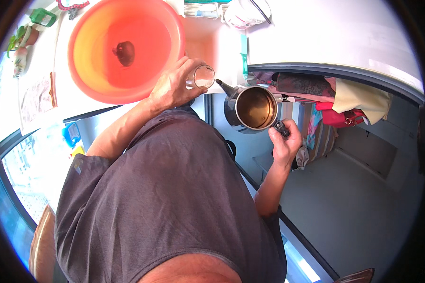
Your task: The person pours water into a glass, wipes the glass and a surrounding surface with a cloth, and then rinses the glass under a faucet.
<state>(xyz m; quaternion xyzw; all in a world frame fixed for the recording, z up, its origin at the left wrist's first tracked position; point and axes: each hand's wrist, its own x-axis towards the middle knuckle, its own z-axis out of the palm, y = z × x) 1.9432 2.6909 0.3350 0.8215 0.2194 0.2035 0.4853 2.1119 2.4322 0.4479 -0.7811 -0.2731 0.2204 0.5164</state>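
Note:
My left hand (173,81) grips a clear drinking glass (204,77) with its mouth turned towards me, beside the rim of a large orange-red plastic basin (81,76). My right hand (286,143) is closed around the black handle of a metal kettle (256,108) without a lid. The kettle's spout points up and left, just right of the glass and apart from it. Its inside looks brownish; how much liquid it holds is hard to tell. A dark round object (125,53) lies inside the basin, too shaded to name.
A turquoise-handled knife or scraper (244,58) lies on the white counter near a white tub (247,13). Further left are a potted plant (25,35) and a green container (43,17). Clothes and a red bag (340,115) lie beyond the dark-edged frame at right.

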